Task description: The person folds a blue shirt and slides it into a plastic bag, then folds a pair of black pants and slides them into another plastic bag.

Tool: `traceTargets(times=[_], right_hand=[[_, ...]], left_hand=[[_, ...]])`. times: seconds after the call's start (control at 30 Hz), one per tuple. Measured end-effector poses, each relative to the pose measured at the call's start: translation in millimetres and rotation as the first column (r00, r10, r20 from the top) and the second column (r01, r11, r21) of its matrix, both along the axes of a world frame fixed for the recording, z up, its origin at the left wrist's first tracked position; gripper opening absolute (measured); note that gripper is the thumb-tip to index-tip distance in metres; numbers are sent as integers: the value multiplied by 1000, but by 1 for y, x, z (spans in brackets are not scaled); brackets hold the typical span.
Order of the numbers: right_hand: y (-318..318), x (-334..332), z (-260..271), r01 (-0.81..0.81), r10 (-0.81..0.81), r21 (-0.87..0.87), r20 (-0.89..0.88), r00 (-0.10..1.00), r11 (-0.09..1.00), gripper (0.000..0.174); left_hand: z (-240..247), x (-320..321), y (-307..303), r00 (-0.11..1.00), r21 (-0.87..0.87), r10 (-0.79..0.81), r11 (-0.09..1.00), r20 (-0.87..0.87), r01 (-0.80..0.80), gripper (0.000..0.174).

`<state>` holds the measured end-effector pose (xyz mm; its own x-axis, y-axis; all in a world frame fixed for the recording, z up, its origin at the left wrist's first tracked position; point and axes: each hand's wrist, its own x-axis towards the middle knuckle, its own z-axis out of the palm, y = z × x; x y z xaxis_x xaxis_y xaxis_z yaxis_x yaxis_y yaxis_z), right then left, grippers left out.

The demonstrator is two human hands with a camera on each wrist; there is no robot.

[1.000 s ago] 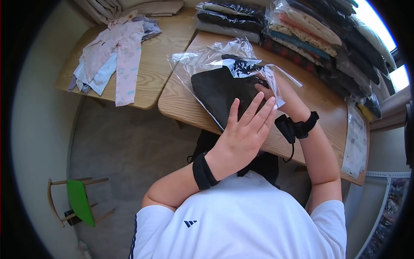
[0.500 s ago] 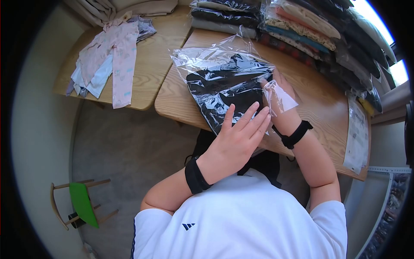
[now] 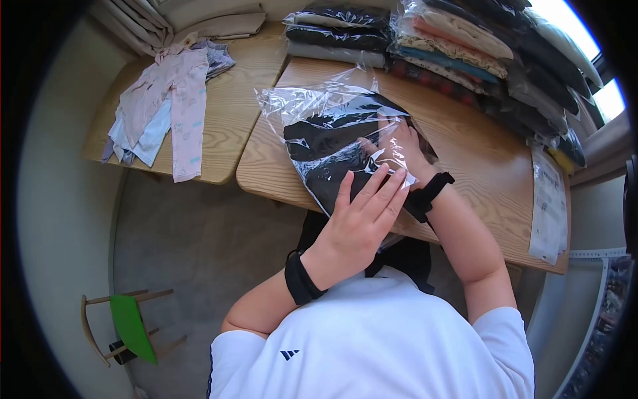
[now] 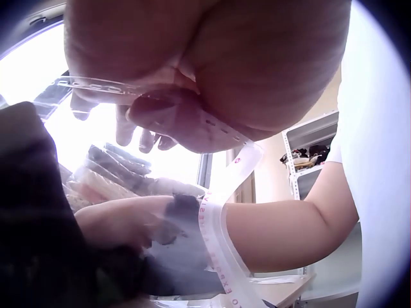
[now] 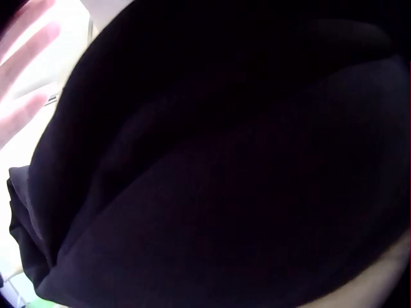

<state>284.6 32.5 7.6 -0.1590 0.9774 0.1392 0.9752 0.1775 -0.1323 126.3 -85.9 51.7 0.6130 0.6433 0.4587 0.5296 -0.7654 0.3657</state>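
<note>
A folded black garment (image 3: 319, 143) lies inside a clear plastic bag (image 3: 279, 103) at the front of the table. My left hand (image 3: 362, 226) is at the bag's near edge, its fingers stretched over the plastic. In the left wrist view, the thumb (image 4: 170, 119) pinches the bag's edge, and a printed adhesive strip (image 4: 212, 221) hangs below. My right hand (image 3: 402, 146) is inside the bag, under the shiny film, resting on the garment with thumb spread away from the fingers. Black cloth (image 5: 225, 173) fills most of the right wrist view.
Stacks of bagged clothes (image 3: 452, 46) line the back of the wooden table (image 3: 492, 193). Pink patterned clothing (image 3: 183, 93) lies on the adjoining table at left. Flat plastic packaging (image 3: 548, 206) lies at the right edge. A green chair (image 3: 133, 326) stands on the floor.
My right hand has moved left, from the garment's right edge onto its top inside the bag. The bag's film now covers more of the garment. My left hand has stayed at the near edge.
</note>
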Motion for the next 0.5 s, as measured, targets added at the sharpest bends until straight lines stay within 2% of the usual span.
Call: traceTargets(times=[0.03, 0.07, 0.13, 0.2, 0.27, 0.3, 0.33, 0.37, 0.4, 0.43, 0.47, 0.5], right_hand=[[2, 1, 7, 16, -27, -120, -90, 996, 993, 66], [-2, 2, 3, 13, -25, -126, -89, 996, 992, 66], [-19, 4, 1, -121, 75, 223, 201, 977, 967, 65], [-40, 5, 1, -90, 68, 156, 142, 988, 984, 62], [-64, 14, 0, -149, 154, 124, -37, 987, 981, 61], [-75, 16, -2, -181, 200, 129, -155, 968, 975, 60], [-85, 20, -3, -230, 254, 246, -71, 965, 942, 60], [-93, 25, 0, -255, 282, 164, -169, 944, 953, 59], [-99, 27, 9, -286, 298, 84, -270, 916, 955, 58], [-101, 27, 12, -289, 298, 71, -275, 914, 955, 58], [-99, 26, 15, -312, 319, 64, -187, 929, 948, 59], [-98, 25, 15, -334, 339, 60, -98, 936, 941, 60]], left_hand=[[-1, 0, -1, 1000, -2, 0, 1000, -9, 0, 62], [-1, -1, -2, 1000, -7, 3, 1000, -8, -3, 62], [0, -4, -4, 1000, -36, -4, 999, -5, 4, 62], [-1, -8, -7, 1000, -34, -12, 999, -1, 12, 58], [0, -15, -7, 1000, -33, -19, 999, 10, 19, 54], [0, -20, -8, 991, -51, -117, 991, 71, 121, 49], [0, -22, -10, 968, -67, -211, 973, 134, 222, 44], [0, -22, -9, 961, 40, -234, 972, 148, 230, 37], [0, -21, -11, 962, 25, -226, 974, 153, 225, 37], [1, -22, -12, 963, -2, -177, 983, 203, 181, 36], [1, -24, -13, 960, -28, -129, 990, 248, 140, 34], [0, -26, -10, 953, -38, -20, 999, 302, 33, 32]])
